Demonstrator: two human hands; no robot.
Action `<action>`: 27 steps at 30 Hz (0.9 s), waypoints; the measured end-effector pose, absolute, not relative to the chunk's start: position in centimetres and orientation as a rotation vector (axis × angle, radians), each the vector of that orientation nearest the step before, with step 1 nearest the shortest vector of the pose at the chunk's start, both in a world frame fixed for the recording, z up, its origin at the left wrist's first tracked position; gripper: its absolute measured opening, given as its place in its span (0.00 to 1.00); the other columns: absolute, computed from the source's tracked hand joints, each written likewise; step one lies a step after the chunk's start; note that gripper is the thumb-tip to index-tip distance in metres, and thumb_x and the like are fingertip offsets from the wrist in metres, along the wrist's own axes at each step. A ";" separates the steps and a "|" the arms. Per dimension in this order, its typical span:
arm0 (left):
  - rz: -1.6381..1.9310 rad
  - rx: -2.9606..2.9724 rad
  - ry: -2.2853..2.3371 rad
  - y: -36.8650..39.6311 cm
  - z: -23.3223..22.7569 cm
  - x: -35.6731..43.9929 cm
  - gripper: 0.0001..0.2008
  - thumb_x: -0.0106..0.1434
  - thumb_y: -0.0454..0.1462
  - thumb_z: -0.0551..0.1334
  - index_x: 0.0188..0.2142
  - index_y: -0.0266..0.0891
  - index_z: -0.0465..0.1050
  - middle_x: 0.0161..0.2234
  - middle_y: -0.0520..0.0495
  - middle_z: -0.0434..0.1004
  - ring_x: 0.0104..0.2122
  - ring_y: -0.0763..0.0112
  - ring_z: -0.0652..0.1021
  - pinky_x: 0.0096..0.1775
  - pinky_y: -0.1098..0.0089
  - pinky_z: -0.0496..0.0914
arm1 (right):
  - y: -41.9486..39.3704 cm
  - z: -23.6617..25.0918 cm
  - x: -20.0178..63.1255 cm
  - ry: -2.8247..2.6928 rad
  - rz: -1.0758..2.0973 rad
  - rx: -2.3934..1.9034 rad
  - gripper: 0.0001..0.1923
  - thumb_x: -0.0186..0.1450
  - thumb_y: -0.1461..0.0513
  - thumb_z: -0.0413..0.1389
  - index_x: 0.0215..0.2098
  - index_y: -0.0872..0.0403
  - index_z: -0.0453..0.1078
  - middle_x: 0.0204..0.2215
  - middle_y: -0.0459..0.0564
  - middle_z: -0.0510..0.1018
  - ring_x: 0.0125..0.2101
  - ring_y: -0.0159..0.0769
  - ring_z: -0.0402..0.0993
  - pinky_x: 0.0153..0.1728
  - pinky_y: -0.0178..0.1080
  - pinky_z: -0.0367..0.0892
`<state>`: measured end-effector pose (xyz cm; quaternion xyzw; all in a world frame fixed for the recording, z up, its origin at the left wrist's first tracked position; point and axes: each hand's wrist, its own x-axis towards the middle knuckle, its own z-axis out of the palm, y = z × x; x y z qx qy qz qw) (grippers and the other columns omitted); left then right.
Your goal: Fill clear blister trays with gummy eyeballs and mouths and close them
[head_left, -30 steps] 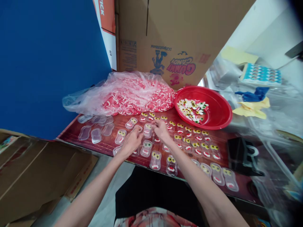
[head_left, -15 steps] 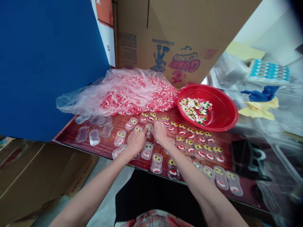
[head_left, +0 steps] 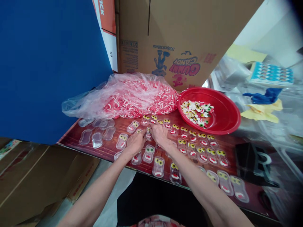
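Observation:
My left hand [head_left: 135, 142] and my right hand [head_left: 160, 135] meet over one small clear plastic tray [head_left: 148, 133] on the dark red table [head_left: 227, 145], fingertips pinched at it. Around them lie rows of the same trays, each filled with yellow eye candies and a red mouth candy [head_left: 197, 143]. A few empty clear trays [head_left: 97, 135] lie at the left. A clear plastic bag of red and white mouth candies [head_left: 132, 96] sits behind. A red bowl [head_left: 224, 110] at the right holds eye candies [head_left: 196, 112].
A large cardboard box printed "Gummy Candy" [head_left: 180, 37] stands behind the table. A blue panel [head_left: 47, 63] rises at the left, with flattened cardboard [head_left: 35, 176] on the floor below. A black object [head_left: 253, 159] and crumpled plastic lie at the right.
My two hands drew closer together over the tray between them. The view shifted slightly; the candies and bowl stayed where they were.

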<state>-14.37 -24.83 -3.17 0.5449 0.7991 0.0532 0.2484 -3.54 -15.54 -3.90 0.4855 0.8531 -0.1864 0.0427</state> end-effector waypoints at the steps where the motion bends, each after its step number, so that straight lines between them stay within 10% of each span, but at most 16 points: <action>1: 0.133 1.498 2.175 -24.8 -3.1 -14.3 0.25 0.66 0.38 0.58 0.63 0.44 0.67 0.46 0.34 0.81 0.47 0.49 0.80 0.47 0.57 0.71 | -15.7 -3.9 -3.4 2.617 -0.558 1.480 0.18 0.71 0.63 0.45 0.53 0.54 0.72 0.55 0.62 0.73 0.48 0.49 0.75 0.43 0.44 0.67; 10: 0.194 1.580 2.213 -25.8 -2.7 -13.5 0.24 0.69 0.37 0.54 0.63 0.40 0.63 0.45 0.34 0.81 0.46 0.51 0.80 0.46 0.59 0.71 | -16.3 -3.1 -2.5 2.610 -0.545 1.430 0.17 0.69 0.60 0.50 0.54 0.53 0.70 0.56 0.59 0.73 0.50 0.46 0.74 0.43 0.41 0.68; 16: 0.890 1.183 2.044 -24.3 -4.3 -15.5 0.16 0.64 0.31 0.56 0.51 0.36 0.71 0.41 0.40 0.79 0.41 0.62 0.79 0.45 0.64 0.70 | -16.5 -3.0 -1.7 2.712 -0.672 1.545 0.22 0.66 0.60 0.54 0.59 0.51 0.68 0.53 0.57 0.74 0.48 0.45 0.75 0.45 0.41 0.68; 22: 1.133 0.744 1.522 -22.5 -4.9 -16.5 0.12 0.61 0.37 0.61 0.44 0.37 0.67 0.25 0.55 0.71 0.18 0.79 0.67 0.23 0.76 0.61 | -15.1 -4.0 -1.5 2.941 -1.877 1.085 0.10 0.62 0.60 0.56 0.41 0.52 0.75 0.39 0.49 0.78 0.39 0.36 0.74 0.41 0.37 0.67; 27: 1.014 1.206 2.017 -20.7 -4.2 -18.0 0.09 0.64 0.34 0.58 0.41 0.36 0.75 0.38 0.43 0.79 0.36 0.66 0.77 0.42 0.65 0.70 | -11.9 -5.3 -2.4 2.453 -2.488 1.201 0.11 0.60 0.53 0.58 0.35 0.52 0.68 0.22 0.39 0.71 0.17 0.26 0.58 0.20 0.31 0.54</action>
